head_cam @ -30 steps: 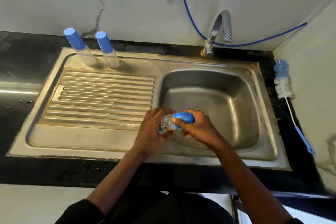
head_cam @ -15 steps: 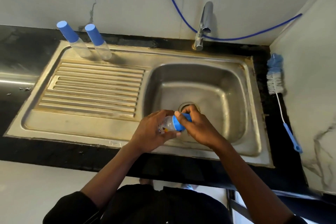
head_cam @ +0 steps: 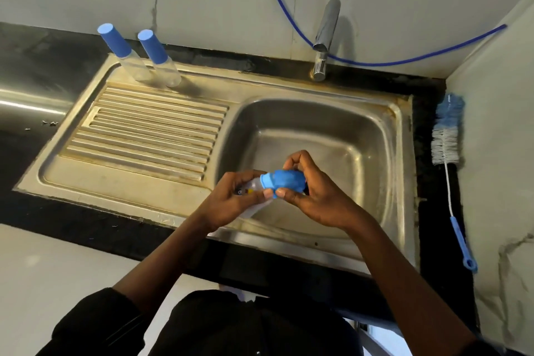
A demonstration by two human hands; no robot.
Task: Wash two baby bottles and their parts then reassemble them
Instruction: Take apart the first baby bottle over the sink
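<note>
Cap, half hidden earlier, showed in the pinch of the right hand; left hand gripped the bottle over the sink; two capped bottles stood far left.

Steel sink set in black counter beneath my grip. Two blue-capped bottles upright on drainboard, beyond-left of grip (side by side). Bottle brush flat on counter, right of grip.

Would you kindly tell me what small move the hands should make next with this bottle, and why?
Probably twist the blue cap off with the right hand while the left hand steadies the clear bottle. It is capped, held sideways over the sink basin, with one grip on each part, so opening it seems due before washing.
</note>
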